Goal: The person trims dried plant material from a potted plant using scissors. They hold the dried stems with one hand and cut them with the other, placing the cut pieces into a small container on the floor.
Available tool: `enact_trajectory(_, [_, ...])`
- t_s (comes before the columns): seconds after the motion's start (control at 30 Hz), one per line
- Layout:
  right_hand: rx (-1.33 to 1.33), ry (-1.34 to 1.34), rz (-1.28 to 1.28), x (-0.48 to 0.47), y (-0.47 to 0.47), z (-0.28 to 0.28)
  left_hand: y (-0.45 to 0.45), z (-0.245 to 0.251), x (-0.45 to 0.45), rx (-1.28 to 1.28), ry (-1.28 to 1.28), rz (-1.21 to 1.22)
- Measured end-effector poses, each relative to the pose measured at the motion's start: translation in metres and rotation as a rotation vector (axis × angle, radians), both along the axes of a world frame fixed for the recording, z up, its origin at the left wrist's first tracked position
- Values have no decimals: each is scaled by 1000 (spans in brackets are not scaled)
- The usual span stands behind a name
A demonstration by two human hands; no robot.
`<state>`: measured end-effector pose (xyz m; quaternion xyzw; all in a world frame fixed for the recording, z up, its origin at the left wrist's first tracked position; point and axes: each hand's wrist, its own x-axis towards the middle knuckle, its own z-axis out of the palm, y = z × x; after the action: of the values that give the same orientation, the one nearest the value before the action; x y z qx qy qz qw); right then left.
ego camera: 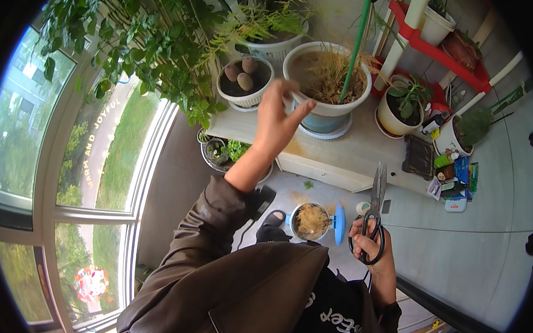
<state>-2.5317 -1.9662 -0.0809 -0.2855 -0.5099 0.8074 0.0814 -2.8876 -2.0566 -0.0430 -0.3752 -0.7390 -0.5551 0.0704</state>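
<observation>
My left hand (275, 121) reaches over the near left rim of a large white pot (294, 59), its thumb and fingers apart and slightly blurred. I see nothing between them. Dry, straw-coloured stems (332, 70) stand in that pot beside a green stake (357, 44). Loose brown debris covers the soil. In my right hand (377, 253) is a pair of scissors (375, 195) with black handles, blades pointing away from me and nearly closed. On the floor between my arms stands a trash bin (293, 231), its blue lid (340, 223) swung aside, full of dry clippings (311, 221).
Left of the large pot sits a cactus pot (225, 94), with leafy stems (155, 38) above. Rightward on the cabinet top (335, 149) are a succulent pot (397, 121), a dark tray (418, 158) and small bottles (445, 160). A red-trimmed rack (435, 46) rises behind.
</observation>
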Motion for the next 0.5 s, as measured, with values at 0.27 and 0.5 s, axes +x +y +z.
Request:
enact_trajectory(0.27, [91,131,81,-77,-2,15,59,21,-57,29,229,-90])
enact_trajectory(0.5, [184,32,38,-141,3,37,72,-6,-77,104,191,-132])
